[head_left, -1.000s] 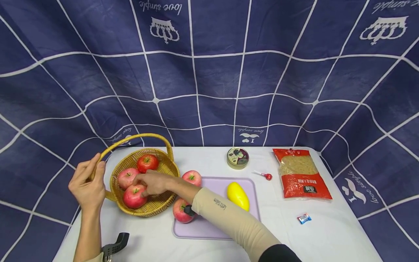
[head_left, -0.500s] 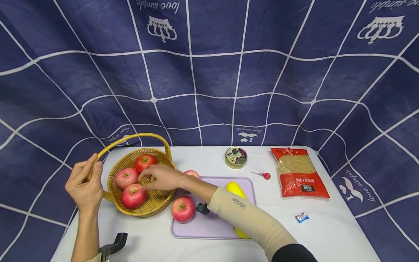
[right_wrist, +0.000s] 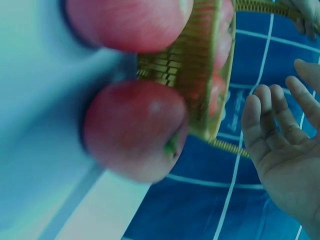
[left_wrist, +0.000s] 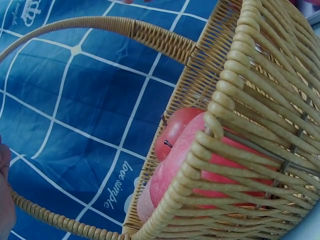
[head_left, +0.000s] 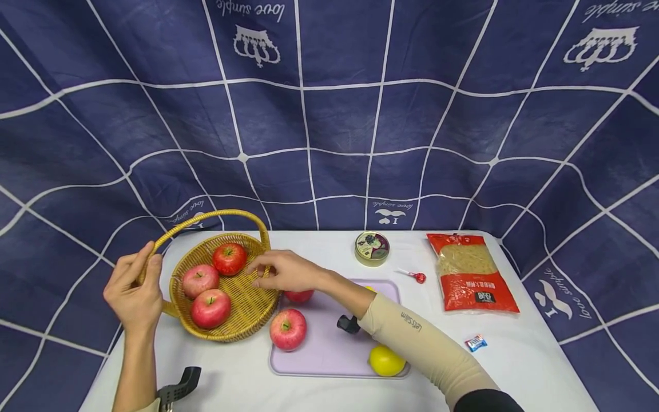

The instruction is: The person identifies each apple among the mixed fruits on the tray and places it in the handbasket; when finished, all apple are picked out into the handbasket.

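At far left, a left hand (head_left: 135,289), fingers and thumb curled round the arched handle (head_left: 218,213) of a round golden-brown wicker basket (head_left: 246,300) on a white-covered surface (head_left: 242,372); below, on the wrist, a black plastic mount (head_left: 180,386). Inside the basket, 3 fruits: a pale pinkish-red apple (head_left: 200,281), a glossy rosy apple (head_left: 211,309) nearer, a deep red apple (head_left: 229,259) at the back. Over the basket's right rim, a right hand (head_left: 288,270), fingers loosely extended, well apart from the thumb. Just right of the basket, at the left of a pale lilac rectangular tray (head_left: 334,352), a round mottled red apple (head_left: 288,330) and, partly hidden by the right hand, a small patch of red apple (head_left: 300,296). Farther back, a round gold-sided tin (head_left: 372,249). At the tray's near right, a smooth yellow fruit (head_left: 386,361) beside the beige sleeve (head_left: 422,343). Then a red lollipop (head_left: 420,278), a red plastic bag with clear window (head_left: 471,273) and, nearer, a small blue-and-white wrapped sweet (head_left: 476,343).
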A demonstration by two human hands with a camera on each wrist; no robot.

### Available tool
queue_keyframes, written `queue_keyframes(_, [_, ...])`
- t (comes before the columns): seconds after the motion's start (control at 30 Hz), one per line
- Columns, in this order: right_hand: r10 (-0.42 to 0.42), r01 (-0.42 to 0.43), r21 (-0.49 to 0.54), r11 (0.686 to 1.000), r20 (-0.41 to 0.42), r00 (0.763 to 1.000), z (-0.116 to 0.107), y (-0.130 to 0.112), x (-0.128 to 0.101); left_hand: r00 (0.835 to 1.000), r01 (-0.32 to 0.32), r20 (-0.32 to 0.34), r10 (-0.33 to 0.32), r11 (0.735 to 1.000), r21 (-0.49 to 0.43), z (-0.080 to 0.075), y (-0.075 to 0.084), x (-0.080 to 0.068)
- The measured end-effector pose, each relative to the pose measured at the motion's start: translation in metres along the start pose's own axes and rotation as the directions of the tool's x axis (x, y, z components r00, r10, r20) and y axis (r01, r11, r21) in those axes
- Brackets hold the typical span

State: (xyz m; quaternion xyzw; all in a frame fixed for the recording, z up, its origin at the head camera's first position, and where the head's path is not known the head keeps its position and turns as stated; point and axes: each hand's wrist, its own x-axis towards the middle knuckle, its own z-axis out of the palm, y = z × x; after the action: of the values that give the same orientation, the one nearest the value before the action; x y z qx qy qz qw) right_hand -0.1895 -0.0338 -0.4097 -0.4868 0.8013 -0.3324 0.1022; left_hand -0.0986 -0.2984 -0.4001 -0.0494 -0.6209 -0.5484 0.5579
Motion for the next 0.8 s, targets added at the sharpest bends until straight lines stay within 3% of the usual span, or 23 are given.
queue_keyframes(0.37, [0.134, -0.131, 0.097, 0.987, -0.022, 0.991, -0.014, 0.050, -0.028, 1.000, -0.006, 0.000, 0.006, 1.000, -0.006, 0.000, 0.000, 0.000])
queue_keyframes(0.67, [0.258, -0.273, 0.100, 0.957, 0.142, 0.956, -0.014, 0.083, -0.048, 1.000, -0.001, -0.004, 0.001, 1.000, -0.010, 0.000, 0.001, 0.000])
queue_keyframes(0.8, [0.265, -0.287, 0.096, 0.953, 0.191, 0.945, -0.010, 0.090, -0.052, 1.000, 0.003, -0.001, -0.003, 1.000, 0.003, 0.000, 0.000, 0.000])
